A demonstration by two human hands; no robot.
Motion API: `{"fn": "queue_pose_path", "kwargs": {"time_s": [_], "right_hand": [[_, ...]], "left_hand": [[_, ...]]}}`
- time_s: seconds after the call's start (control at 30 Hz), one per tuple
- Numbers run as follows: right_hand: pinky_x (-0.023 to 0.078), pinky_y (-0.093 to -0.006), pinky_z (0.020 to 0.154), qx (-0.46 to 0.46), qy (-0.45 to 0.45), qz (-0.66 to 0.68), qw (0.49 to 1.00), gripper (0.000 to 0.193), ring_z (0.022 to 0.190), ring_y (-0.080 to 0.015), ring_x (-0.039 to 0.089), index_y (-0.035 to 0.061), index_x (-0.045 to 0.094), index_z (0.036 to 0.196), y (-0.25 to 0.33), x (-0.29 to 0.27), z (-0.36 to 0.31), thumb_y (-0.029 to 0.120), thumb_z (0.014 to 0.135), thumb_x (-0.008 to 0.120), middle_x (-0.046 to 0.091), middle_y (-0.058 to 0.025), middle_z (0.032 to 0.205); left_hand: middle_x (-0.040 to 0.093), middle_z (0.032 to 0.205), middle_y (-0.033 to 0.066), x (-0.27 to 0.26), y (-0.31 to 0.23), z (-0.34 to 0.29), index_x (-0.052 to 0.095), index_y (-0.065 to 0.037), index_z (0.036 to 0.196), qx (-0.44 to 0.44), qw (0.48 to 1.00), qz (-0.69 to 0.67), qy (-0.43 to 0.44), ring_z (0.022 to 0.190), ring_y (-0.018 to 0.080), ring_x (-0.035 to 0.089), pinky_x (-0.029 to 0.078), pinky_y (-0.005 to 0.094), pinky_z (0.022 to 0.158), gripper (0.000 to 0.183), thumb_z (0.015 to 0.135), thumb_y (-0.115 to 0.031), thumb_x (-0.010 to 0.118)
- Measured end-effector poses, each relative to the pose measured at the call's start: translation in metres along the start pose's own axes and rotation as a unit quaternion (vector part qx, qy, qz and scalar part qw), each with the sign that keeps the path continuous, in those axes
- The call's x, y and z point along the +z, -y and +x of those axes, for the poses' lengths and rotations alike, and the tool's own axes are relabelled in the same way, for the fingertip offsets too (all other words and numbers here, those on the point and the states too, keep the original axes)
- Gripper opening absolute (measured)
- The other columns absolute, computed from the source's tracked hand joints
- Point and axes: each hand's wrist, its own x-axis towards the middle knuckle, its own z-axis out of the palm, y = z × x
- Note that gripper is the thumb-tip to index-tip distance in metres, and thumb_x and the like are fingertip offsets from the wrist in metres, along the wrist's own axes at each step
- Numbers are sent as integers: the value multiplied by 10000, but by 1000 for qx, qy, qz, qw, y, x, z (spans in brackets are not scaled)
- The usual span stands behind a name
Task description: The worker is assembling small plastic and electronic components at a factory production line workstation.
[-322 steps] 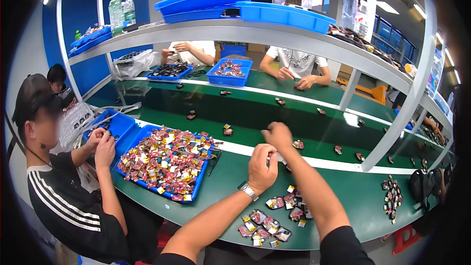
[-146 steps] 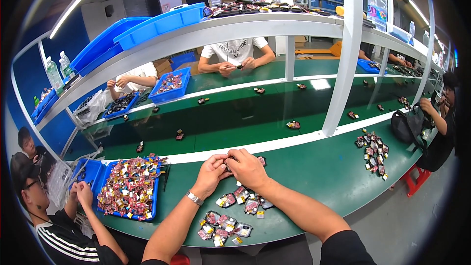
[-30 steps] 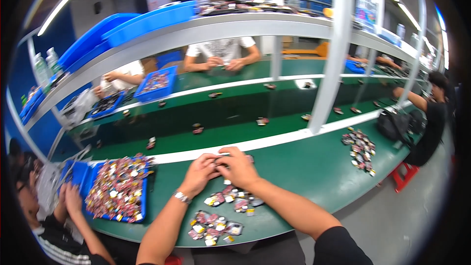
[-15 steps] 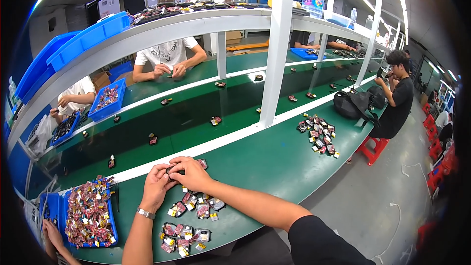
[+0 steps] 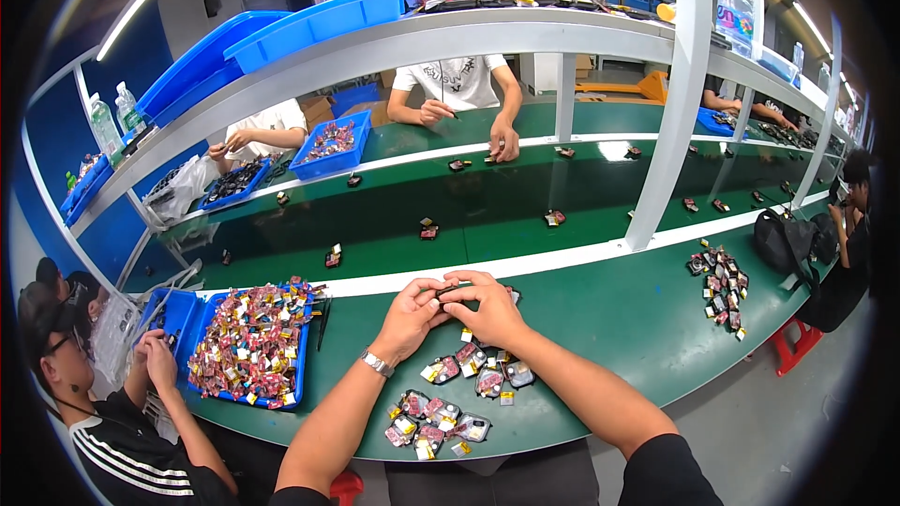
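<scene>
My left hand (image 5: pixel 407 322) and my right hand (image 5: pixel 489 311) meet above the near edge of the green table. Both are closed, their fingertips pinching a small dark part (image 5: pixel 444 293); the fingers cover most of it. Below my right hand lies a cluster of small black casings (image 5: pixel 489 381) fitted with red circuit boards and yellow-and-white pieces. A second group of such casings (image 5: pixel 429 424) sits closer to me. To the left of my left hand, a blue tray (image 5: pixel 302 356) is heaped with small red boards (image 5: pixel 246 342) with yellow-and-white pieces.
Beyond a white rail, a dark green conveyor belt (image 5: pixel 497 239) carries scattered units. White posts (image 5: pixel 670 112) hold a shelf with blue trays (image 5: pixel 319 30). Further right lie another pile of casings (image 5: pixel 720 290) and a black bag (image 5: pixel 786 239). A person (image 5: pixel 141 431) sits at my left; others work across the belt.
My view has swung left, so the scene sits further right and the neighbour at left shows. My hands keep hold of the dark part. A person opposite has reached down to the belt.
</scene>
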Motion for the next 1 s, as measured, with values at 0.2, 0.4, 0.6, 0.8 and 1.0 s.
{"fn": "queue_pose_path", "kwargs": {"time_s": [0.2,0.4,0.6,0.8,1.0], "right_hand": [[423,-391,1013,2,8,15,1000,161,1184,-282,523,118,746,960,-2,-2,0,150,808,704,606,-62,1243],[408,-407,1035,-53,4,-16,998,158,1215,-304,494,87,733,961,7,-2,0,122,815,684,579,-83,1281],[415,-407,1027,-92,-33,-62,993,177,1214,-316,489,58,713,975,10,1,-2,67,807,659,554,-119,1302],[530,-355,820,-109,-82,-53,989,181,1002,-276,599,47,691,955,12,-3,3,32,775,697,608,-88,1082],[544,-346,764,-165,-92,-128,974,171,923,-263,617,21,677,937,23,-3,1,9,768,697,613,-91,1001]], "left_hand": [[527,1353,136,-1,1,3,467,-67,1182,-1,1000,-11,16,1169,206,565,484,403,1008,238,958,-33,543],[523,1361,132,-3,1,3,469,-64,1178,-8,1000,4,20,1171,206,566,489,398,1002,238,956,-37,552],[523,1362,130,-2,2,4,469,-67,1186,17,1000,8,-8,1165,204,570,493,392,996,248,957,-57,562],[593,1230,95,2,1,3,454,-57,1229,-9,1000,5,-5,1128,195,586,498,382,982,289,960,-77,560],[597,1208,87,0,1,2,454,-56,1232,-13,1000,-15,-12,1111,177,589,512,357,967,295,959,-80,563]]}}
